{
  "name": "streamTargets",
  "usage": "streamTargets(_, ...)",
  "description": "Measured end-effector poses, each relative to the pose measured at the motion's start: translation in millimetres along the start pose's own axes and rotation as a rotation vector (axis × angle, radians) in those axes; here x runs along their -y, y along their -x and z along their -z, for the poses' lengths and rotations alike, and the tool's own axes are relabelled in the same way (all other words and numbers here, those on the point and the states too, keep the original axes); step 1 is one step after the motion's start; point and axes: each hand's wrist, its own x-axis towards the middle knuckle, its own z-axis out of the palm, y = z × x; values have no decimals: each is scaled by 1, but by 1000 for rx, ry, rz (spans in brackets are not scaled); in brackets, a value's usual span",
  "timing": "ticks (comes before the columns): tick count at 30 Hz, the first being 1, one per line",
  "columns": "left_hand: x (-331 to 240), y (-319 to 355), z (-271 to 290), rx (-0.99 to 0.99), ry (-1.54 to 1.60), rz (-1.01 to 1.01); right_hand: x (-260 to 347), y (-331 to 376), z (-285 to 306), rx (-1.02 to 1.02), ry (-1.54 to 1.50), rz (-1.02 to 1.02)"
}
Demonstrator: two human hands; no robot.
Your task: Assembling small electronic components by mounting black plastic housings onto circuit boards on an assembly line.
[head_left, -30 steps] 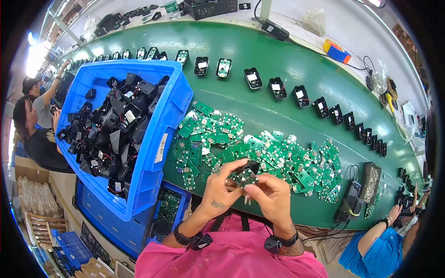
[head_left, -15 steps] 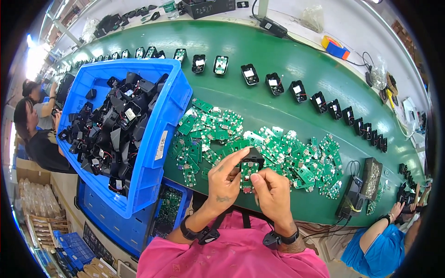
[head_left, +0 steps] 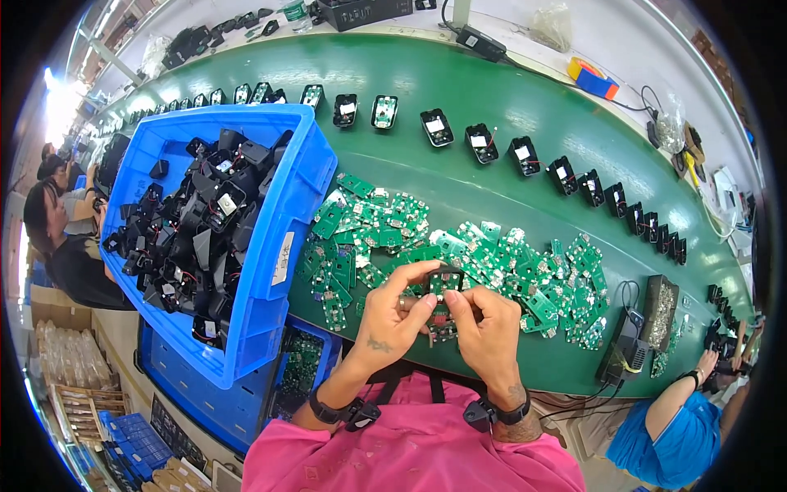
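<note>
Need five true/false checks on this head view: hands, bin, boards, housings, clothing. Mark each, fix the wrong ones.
1. Left hand and right hand are together at a black housing with a green board. True.
2. The blue bin sits right of the loose boards. False: it sits left of them.
3. Open housings line the green bench beyond the loose boards. True.
4. The right hand is inside the bin. False: it is at the held housing.
5. The wearer's top is blue. False: it is pink.

bin (head_left: 305,193) left of circuit boards (head_left: 484,262); housings (head_left: 436,127) behind them
</note>
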Motion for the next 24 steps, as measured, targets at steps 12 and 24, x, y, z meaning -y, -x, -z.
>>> streamTargets(12, 3, -15, 6, 77, -44, 174, -9, -10, 6, 255, -85, -124)
streamTargets(24, -1, -32, 3, 73, -120, 113, -12, -18, -13, 79, -140, -130)
